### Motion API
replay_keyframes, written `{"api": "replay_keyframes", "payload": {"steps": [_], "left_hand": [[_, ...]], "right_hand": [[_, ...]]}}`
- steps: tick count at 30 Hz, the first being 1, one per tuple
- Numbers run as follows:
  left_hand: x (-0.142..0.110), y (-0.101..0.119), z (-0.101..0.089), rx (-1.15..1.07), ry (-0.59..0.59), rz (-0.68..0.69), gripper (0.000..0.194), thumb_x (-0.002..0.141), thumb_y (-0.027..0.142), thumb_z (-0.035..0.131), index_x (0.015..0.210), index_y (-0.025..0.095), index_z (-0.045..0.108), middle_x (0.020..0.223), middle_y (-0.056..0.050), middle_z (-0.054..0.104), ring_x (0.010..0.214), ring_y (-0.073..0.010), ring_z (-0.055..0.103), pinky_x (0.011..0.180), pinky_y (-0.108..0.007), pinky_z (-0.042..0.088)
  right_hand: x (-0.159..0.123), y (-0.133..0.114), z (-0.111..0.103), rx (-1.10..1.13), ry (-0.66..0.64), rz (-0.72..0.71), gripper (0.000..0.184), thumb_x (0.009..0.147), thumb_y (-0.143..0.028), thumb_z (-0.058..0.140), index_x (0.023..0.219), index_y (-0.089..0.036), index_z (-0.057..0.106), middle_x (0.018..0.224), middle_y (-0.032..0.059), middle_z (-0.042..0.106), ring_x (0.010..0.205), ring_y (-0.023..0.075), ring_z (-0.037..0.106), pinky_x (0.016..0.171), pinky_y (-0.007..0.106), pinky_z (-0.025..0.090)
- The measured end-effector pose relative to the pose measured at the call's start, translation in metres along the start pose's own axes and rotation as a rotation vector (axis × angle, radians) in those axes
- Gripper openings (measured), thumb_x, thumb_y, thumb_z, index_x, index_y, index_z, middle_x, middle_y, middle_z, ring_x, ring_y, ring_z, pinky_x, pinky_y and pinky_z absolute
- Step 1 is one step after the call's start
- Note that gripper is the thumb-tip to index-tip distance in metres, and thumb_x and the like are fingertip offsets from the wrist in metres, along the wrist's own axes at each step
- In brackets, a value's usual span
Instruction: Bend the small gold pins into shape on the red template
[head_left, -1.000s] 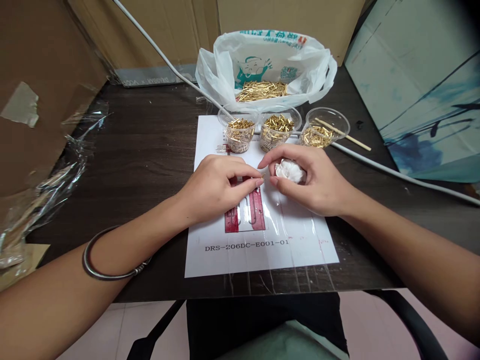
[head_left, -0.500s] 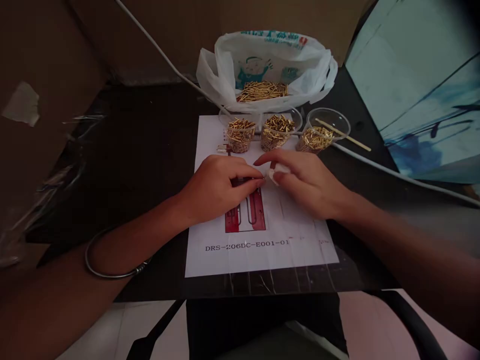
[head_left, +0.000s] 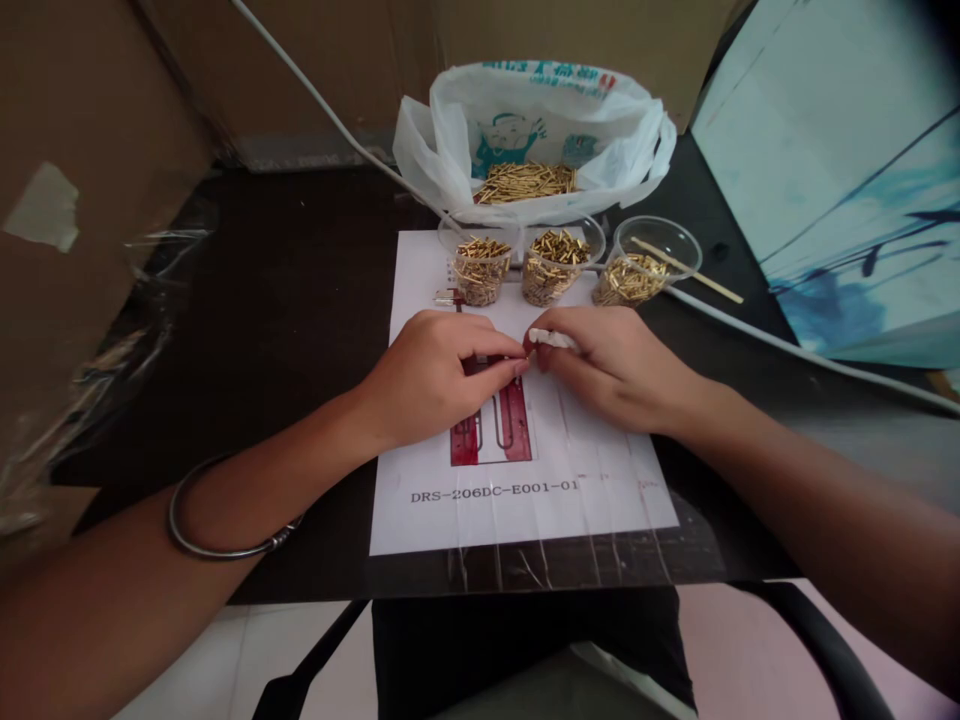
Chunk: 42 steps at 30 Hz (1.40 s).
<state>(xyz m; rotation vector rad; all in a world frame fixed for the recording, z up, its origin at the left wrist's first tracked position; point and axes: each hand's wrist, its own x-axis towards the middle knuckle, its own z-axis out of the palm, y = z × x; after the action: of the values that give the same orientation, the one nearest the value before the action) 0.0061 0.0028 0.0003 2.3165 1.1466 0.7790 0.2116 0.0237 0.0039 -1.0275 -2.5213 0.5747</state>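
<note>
My left hand (head_left: 442,375) is closed in a pinch above the printed paper sheet (head_left: 420,525). Whatever its thumb and index fingertips hold is too small to name. Facing it, my right hand (head_left: 619,365) is closed around a small white wad, perhaps tissue (head_left: 553,338). The fingertips of both hands meet or nearly meet over the sheet's dark red picture (head_left: 514,430). Behind the hands stand three clear plastic cups of small brass-coloured pins: a left cup (head_left: 481,275), a middle cup (head_left: 553,270) and a right cup (head_left: 634,275).
A white plastic bag (head_left: 630,150) at the back holds a heap of longer brass-coloured pins (head_left: 525,182). A thin wooden stick (head_left: 720,288) leans out of the right cup. One white cable (head_left: 817,362) crosses the dark table (head_left: 247,290). Cardboard (head_left: 315,70) rises behind.
My right index finger has curled in around the white wad, and the right fingertips have come up to the left ones. My left hand stays in place. The picture is brighter.
</note>
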Motion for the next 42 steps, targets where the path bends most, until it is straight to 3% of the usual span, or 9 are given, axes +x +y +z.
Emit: {"api": "replay_keyframes", "payload": {"steps": [6,13,15,19,26,42], "left_hand": [[0.0004,-0.0001,0.0004,0.015,0.005,0.016,0.015,0.086,0.026,0.062,0.087,0.021,0.076,0.072,0.001,0.069,0.065,-0.0098,0.058,0.062,-0.023,0.042],[0.0004,0.0004,-0.0005,0.014,-0.006,0.011,0.015,0.086,0.026,0.062,0.087,0.022,0.076,0.07,0.001,0.068,0.064,-0.0101,0.059,0.062,-0.023,0.043],[0.0004,0.0006,-0.0007,0.014,-0.001,0.012,0.015,0.085,0.026,0.062,0.087,0.022,0.076,0.07,0.001,0.068,0.065,-0.0101,0.059,0.062,-0.022,0.043],[0.0003,0.0008,-0.0003,0.01,0.006,0.011,0.014,0.085,0.025,0.062,0.089,0.023,0.076,0.072,0.002,0.069,0.064,-0.0099,0.059,0.062,-0.023,0.044],[0.0011,0.0007,-0.0007,0.017,-0.013,0.007,0.015,0.085,0.025,0.062,0.087,0.022,0.076,0.072,0.001,0.069,0.065,-0.0104,0.059,0.062,-0.024,0.043],[0.0001,0.0,0.0002,-0.002,0.004,0.028,0.013,0.085,0.022,0.063,0.088,0.02,0.076,0.068,0.003,0.065,0.062,-0.0072,0.057,0.059,-0.02,0.04]], "right_hand": [[-0.0007,-0.001,-0.002,-0.007,-0.048,0.012,0.018,0.089,-0.024,0.04,0.09,-0.016,0.057,0.084,0.0052,0.059,0.075,0.0177,0.053,0.067,0.03,0.036],[0.0009,-0.0049,-0.0007,-0.001,-0.009,0.044,0.038,0.098,-0.034,0.025,0.075,-0.018,0.05,0.079,0.0052,0.052,0.074,0.0168,0.049,0.068,0.032,0.035],[0.0012,-0.006,-0.0001,0.008,0.002,0.079,0.034,0.097,-0.033,0.028,0.077,-0.017,0.051,0.08,0.0054,0.055,0.074,0.017,0.05,0.067,0.032,0.035],[0.0009,-0.0078,-0.0015,0.074,0.041,0.095,0.026,0.091,-0.024,0.035,0.097,-0.016,0.059,0.098,0.0076,0.063,0.09,0.021,0.056,0.079,0.034,0.038],[0.0011,-0.008,-0.0035,0.022,0.038,0.085,0.025,0.091,-0.026,0.032,0.077,-0.017,0.05,0.076,0.0053,0.053,0.074,0.0185,0.049,0.068,0.032,0.034],[-0.0014,-0.0068,0.0018,-0.019,-0.055,0.06,0.026,0.097,-0.031,0.031,0.086,-0.018,0.051,0.082,0.0026,0.053,0.075,0.016,0.05,0.067,0.031,0.033]]}}
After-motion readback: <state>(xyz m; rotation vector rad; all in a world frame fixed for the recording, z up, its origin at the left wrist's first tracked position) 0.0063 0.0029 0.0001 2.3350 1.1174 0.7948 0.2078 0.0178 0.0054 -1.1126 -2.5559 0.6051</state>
